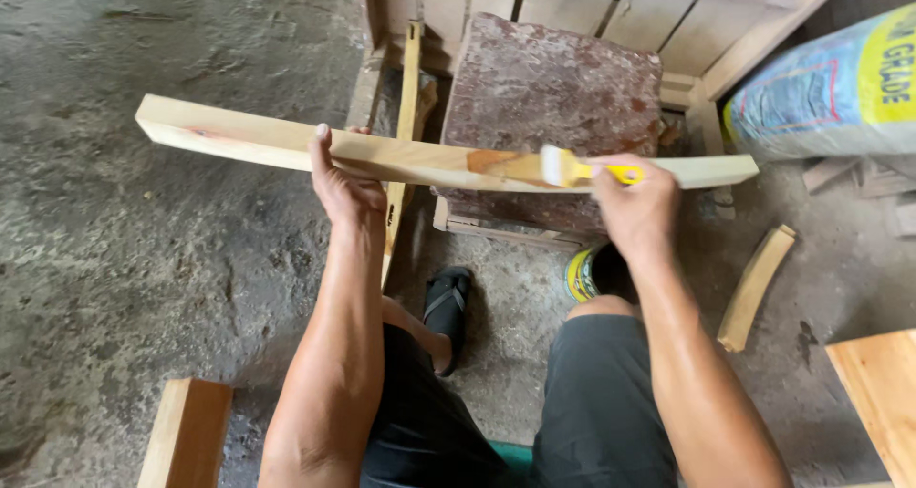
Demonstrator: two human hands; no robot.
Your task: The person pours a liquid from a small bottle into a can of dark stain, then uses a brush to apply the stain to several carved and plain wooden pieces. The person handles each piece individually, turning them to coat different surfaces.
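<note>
Pale, long, slightly curved wooden slat (286,145) lay across the middle of the frame, running from upper left to centre right and resting on a reddish-brown mottled stone block (553,97) at upper centre. It looked stiff and fairly light, rigid enough to be carried by one grip near its middle, though its length would probably make the free ends swing. The dry bare wood seemed to offer a sure hold; the glossy amber patch near the brush was likely wet and slippery, best left untouched.

Behind the block stood a light wooden slatted frame (658,11) along the top edge. A blue and yellow printed plastic sack (830,87) lay at upper right, plump with something unseen inside. A short curved wooden offcut (756,286) sat on the grey concrete floor (143,278) at centre right.

The left hand (342,185) was wrapped around the slat just left of centre, thumb up over the top edge. The right hand (637,202) was closed in a pinch on the yellow-handled small paintbrush (577,169), whose white bristles touched the slat.

A small round yellow and dark tin (584,274) stood on the floor just under the right wrist; its contents could not be made out.
</note>
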